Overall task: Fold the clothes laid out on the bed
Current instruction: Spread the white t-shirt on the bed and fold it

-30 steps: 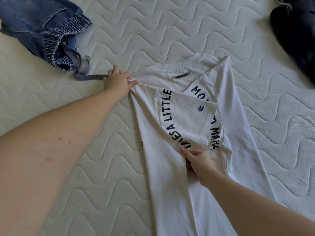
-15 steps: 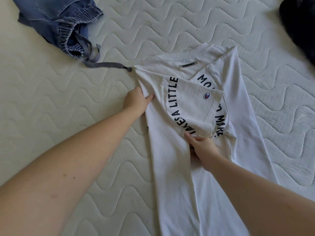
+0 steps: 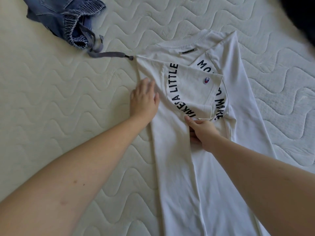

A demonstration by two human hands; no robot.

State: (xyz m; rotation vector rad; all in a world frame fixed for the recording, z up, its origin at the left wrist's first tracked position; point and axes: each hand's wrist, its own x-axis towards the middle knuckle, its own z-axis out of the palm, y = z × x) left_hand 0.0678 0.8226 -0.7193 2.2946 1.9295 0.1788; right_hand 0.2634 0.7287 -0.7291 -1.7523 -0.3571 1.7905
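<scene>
A white T-shirt [image 3: 180, 167] with black curved lettering lies on the quilted mattress [image 3: 59, 108], both sides folded inward and a sleeve turned over the print. My left hand [image 3: 144, 99] lies flat with straight fingers on the shirt's left folded edge, just below the shoulder. My right hand [image 3: 202, 130] pinches the lower corner of the folded sleeve near the middle of the shirt, thumb on top; its other fingers are tucked under cloth.
Blue denim shorts [image 3: 68, 19] with a grey drawstring [image 3: 109, 54] lie bunched at the top left; the string's tip almost touches the shirt's shoulder. A dark garment [image 3: 301, 19] fills the top right corner.
My left hand let go of the shirt's shoulder corner, slid down the left fold and now lies flat on it. My right hand kept its pinch on the sleeve.
</scene>
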